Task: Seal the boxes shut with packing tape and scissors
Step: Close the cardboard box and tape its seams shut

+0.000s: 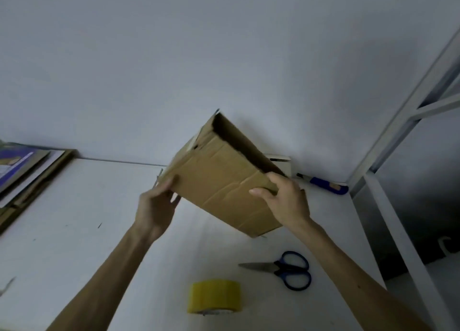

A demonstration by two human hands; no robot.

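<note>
Clamps the box (219, 176) at two corners. Left fingers (171, 181) curl round its left corner, left hand (156, 203) beneath. Right thumb (261, 192) presses the creased front panel, with right fingers (276, 177) hooked over the rim into the open mouth and right hand (283, 198) behind. Holds the box tilted in the air, open end up and away, not yet closed.

Probably light and empty, judging by the easy two-point hold. Creased board, likely to flex, so best taken at corners and edges rather than mid-panel.

Below the box, on the table (74, 231), tape (214, 297). Below the box's right corner, scissors (281, 268). Neither touched.
</note>
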